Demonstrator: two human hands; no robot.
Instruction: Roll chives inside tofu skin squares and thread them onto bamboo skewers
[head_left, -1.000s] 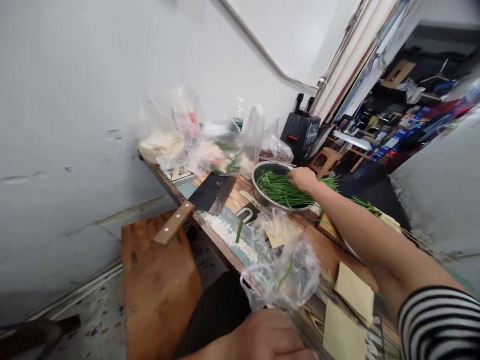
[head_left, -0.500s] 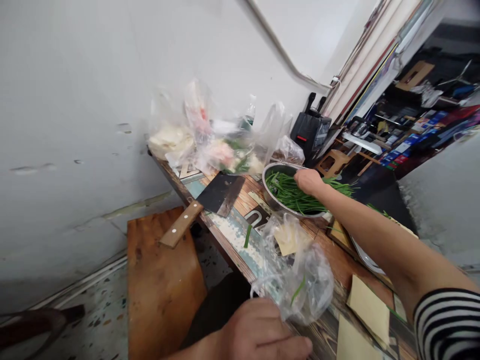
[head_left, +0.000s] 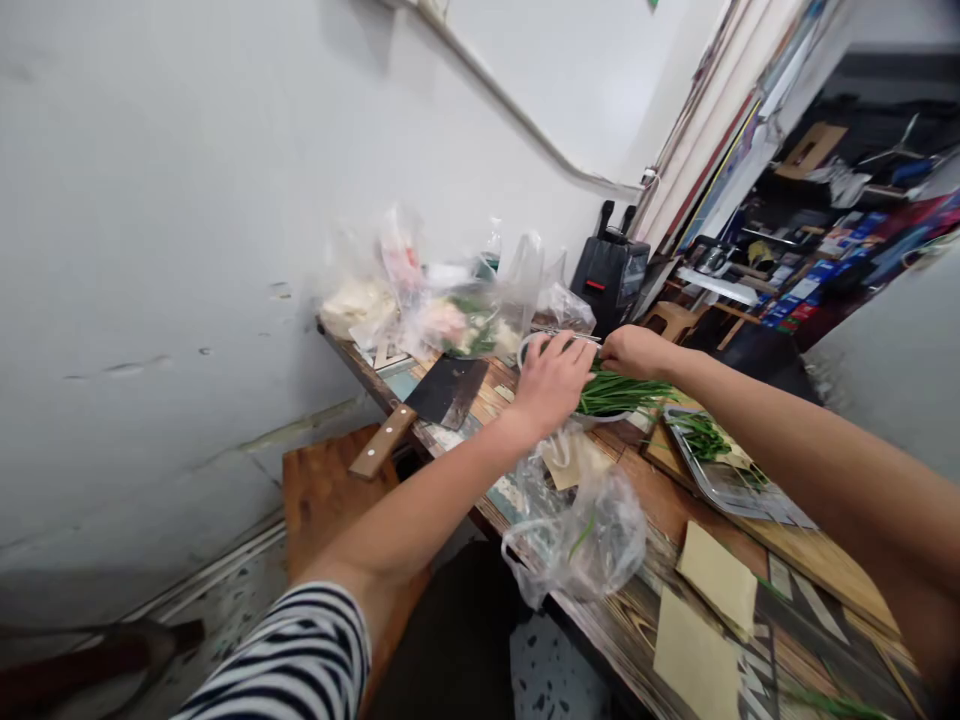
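Observation:
A round metal bowl [head_left: 600, 420] stands on the patterned table, with long green chives [head_left: 626, 395] lying in it and hanging over its right side. My right hand [head_left: 636, 352] is closed at the far part of the bowl, at the ends of the chives; its fingertips are partly hidden. Over the bowl's left part is my left hand [head_left: 555, 380], fingers stretched out and a little apart, covering some of the rim and chives. Whether those fingers touch the chives I cannot tell. Just below lies a clear plastic bag [head_left: 607, 540] with a chive piece on it.
A cleaver [head_left: 450, 390] lies to the left, its wooden handle past the table edge. Behind it are several filled plastic bags [head_left: 446, 320] and a black device [head_left: 611, 270]. On the right, a metal tray [head_left: 705, 480] with chives sits on a wooden board [head_left: 832, 570], near tan square sheets [head_left: 716, 580].
My left hand has moved from the near table edge up over the bowl, beside my right hand. The right hand stays at the bowl, and the view has shifted slightly.

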